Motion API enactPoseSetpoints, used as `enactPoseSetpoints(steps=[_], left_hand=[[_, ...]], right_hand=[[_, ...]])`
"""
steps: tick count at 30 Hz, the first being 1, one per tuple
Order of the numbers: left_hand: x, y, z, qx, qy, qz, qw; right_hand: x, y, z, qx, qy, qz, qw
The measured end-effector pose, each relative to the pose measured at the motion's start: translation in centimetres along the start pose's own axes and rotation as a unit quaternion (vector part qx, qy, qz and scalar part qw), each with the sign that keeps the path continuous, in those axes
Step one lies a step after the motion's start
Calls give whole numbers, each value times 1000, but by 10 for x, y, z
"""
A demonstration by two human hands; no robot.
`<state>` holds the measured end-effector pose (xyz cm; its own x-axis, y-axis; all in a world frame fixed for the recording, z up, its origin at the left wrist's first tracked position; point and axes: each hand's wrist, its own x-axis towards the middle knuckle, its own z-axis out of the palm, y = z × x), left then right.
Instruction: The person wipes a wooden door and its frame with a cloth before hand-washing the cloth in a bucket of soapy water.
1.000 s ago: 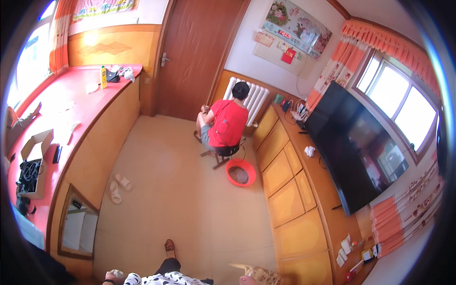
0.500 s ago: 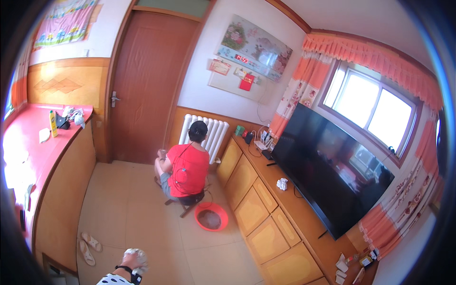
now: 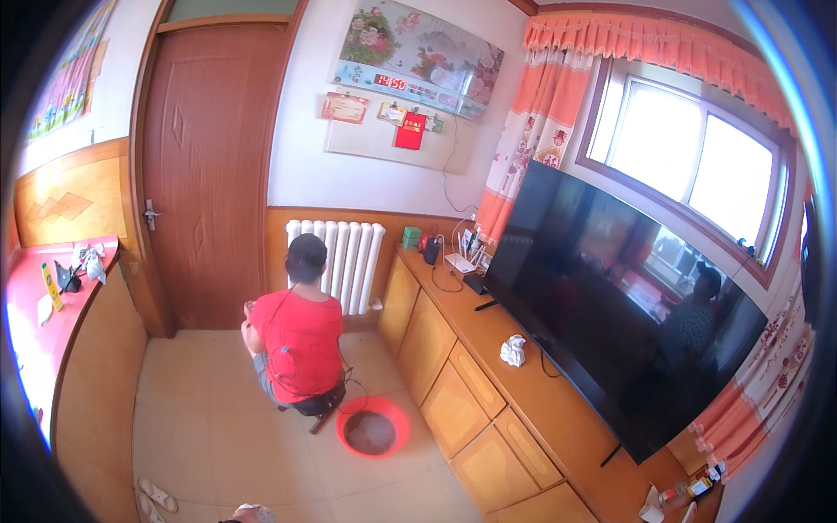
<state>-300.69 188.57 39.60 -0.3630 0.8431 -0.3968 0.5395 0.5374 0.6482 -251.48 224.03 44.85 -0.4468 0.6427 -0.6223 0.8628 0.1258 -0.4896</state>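
At the bottom edge, left of the middle, only a little of my left hand [image 3: 245, 516] shows. It is closed on a crumpled white cloth [image 3: 260, 509], whose top pokes into view. My right hand is out of the picture. A pair of light slippers [image 3: 157, 497] lies on the floor to the left of my hand. Farther ahead, a red basin [image 3: 401, 427] with greyish, murky contents stands on the tiles. A white crumpled wad [image 3: 513, 350] rests on the long wooden cabinet [image 3: 466, 318] to the right.
A person in a red shirt [image 3: 301, 349] sits on a low stool beside the basin, facing a white radiator [image 3: 353, 261]. A large television [image 3: 628, 305] stands on the cabinet. At left is a pink-topped counter [image 3: 83, 322]; a closed brown door [image 3: 214, 174] is behind.
The view has moved closer to the cabinet and the seated person. My left hand with the white cloth has dropped almost out of the lower edge.
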Motion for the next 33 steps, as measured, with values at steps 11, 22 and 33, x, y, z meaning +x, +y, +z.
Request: enactPoseSetpoints(steps=[11,22,33], left_hand=[[157,69,-77,-144,43,-132,980],[399,206,-75,-425,-138,-175,877],[573,122,70,-634,-147,-237,721]], right_hand=[[145,4,-103,54,31,-26,998],[174,-230,-105,419,-196,-23,886],[362,-143,79,623,-83,262,733]])
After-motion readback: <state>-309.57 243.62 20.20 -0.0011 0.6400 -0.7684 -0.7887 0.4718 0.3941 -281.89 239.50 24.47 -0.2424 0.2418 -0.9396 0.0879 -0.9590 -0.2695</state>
